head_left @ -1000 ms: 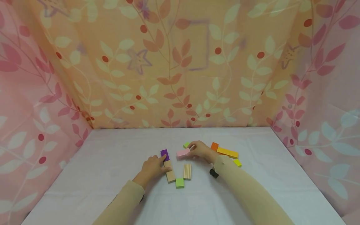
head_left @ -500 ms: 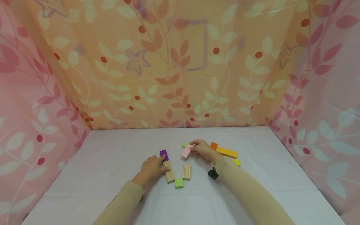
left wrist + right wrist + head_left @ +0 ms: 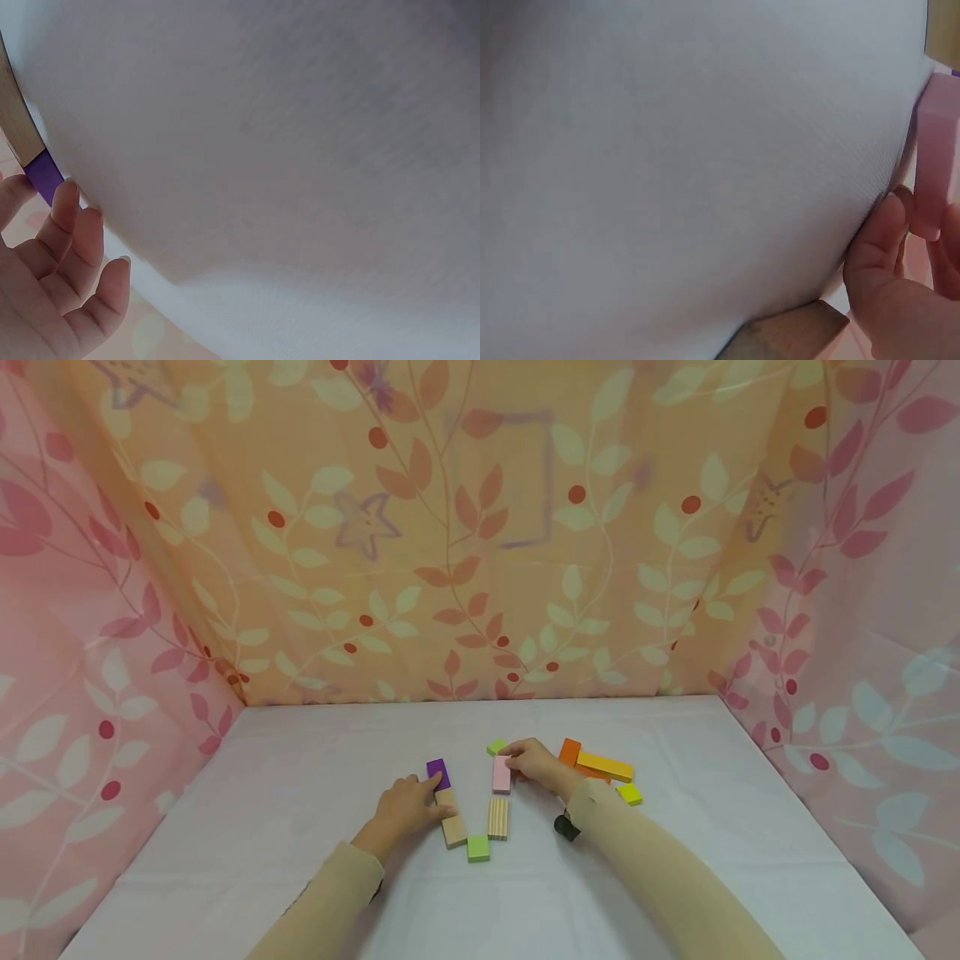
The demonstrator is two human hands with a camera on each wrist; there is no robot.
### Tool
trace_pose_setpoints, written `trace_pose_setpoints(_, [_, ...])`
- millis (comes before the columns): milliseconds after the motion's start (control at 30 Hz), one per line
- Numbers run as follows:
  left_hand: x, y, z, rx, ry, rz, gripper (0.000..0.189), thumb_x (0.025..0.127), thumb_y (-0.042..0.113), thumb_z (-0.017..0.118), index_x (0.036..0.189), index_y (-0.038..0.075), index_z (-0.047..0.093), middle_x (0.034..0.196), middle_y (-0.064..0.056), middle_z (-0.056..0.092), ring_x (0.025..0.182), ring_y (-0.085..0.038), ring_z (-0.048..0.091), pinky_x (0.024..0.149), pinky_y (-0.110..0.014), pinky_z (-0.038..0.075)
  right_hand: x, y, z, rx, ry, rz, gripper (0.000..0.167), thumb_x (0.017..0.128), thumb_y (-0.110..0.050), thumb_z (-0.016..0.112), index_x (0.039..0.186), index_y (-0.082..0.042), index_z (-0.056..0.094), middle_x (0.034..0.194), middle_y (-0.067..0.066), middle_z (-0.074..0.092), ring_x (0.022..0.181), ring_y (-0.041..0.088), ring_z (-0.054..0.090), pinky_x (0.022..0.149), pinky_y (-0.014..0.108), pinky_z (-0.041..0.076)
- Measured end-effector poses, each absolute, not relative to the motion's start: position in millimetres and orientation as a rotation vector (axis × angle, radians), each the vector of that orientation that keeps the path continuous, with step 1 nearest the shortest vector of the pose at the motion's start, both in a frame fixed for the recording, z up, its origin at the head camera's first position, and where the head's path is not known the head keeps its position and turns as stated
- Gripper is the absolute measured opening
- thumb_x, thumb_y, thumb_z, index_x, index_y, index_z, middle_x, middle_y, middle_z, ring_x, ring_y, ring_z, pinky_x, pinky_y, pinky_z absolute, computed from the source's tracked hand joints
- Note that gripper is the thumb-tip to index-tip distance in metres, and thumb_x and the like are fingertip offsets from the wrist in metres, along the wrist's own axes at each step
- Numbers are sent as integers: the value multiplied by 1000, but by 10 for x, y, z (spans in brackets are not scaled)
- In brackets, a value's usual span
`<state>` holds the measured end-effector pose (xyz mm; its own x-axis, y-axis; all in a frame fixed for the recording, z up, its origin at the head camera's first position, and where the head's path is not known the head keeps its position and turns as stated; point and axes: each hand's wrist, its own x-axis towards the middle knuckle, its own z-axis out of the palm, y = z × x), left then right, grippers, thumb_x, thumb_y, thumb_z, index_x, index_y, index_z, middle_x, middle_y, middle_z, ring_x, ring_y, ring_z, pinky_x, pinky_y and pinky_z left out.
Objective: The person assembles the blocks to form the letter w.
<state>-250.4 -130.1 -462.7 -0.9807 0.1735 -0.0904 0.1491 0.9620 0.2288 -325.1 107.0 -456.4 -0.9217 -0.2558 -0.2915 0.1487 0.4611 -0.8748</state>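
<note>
A purple block [image 3: 437,769] and plain wooden blocks [image 3: 453,833] form a slanting row on the white table. My left hand [image 3: 408,810] lies along its left side, curled fingertips at the purple block and thumb over the wood. In the left wrist view a fingertip [image 3: 66,196] meets the purple block's side. My right hand [image 3: 534,760] pinches a pink block [image 3: 501,775] by its far end. Its near end points at a striped wooden block [image 3: 498,820]; the right wrist view shows thumb and fingers around the pink block [image 3: 934,165].
A green block [image 3: 477,848] lies between the lower ends of both rows. Another green block [image 3: 496,747] sits just beyond the right fingers. Right of that hand are orange blocks [image 3: 570,750], a long yellow-orange block [image 3: 606,766] and a yellow block [image 3: 629,793]. Patterned cloth hangs behind.
My right hand has turned the pink block from lying crosswise to pointing lengthwise, in line with the striped block. My left hand stays at the slanting row.
</note>
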Motion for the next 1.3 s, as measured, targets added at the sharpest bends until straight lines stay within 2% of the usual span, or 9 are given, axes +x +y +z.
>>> trace_pose_setpoints(167, [-2500, -1294, -4627, 239, 2991, 354, 76, 83, 57, 67, 141, 11, 52, 117, -21, 59, 105, -37, 55, 86, -52, 47, -3219, 1055, -4558, -135, 2408, -1375, 26, 92, -6, 66, 117, -1, 66, 91, 9, 55, 73, 17, 51, 63, 23, 45])
trace_pose_setpoints(333, [-2497, -1299, -4638, 224, 2983, 361, 76, 83, 58, 67, 142, 11, 52, 118, -21, 59, 106, -37, 55, 87, -52, 46, -3210, 1053, -4570, -131, 2449, -1309, 30, 88, -11, 73, 115, -3, 64, 92, 9, 55, 73, 17, 51, 63, 23, 45])
trace_pose_setpoints(800, [-2505, -1311, -4658, 238, 2998, 354, 77, 83, 58, 67, 141, 11, 52, 117, -22, 59, 105, -39, 55, 86, -53, 47, -3224, 1050, -4580, -167, 2441, -1300, 27, 86, -7, 73, 112, -2, 67, 91, 8, 57, 69, 14, 50, 59, 22, 44])
trace_pose_setpoints(1300, [-2501, -1298, -4645, 220, 2990, 380, 77, 82, 58, 68, 142, 12, 52, 120, -22, 58, 108, -38, 54, 89, -53, 45, -3210, 1084, -4547, -168, 2438, -1232, 28, 85, -12, 76, 111, -6, 67, 96, 8, 56, 79, 19, 52, 66, 24, 46])
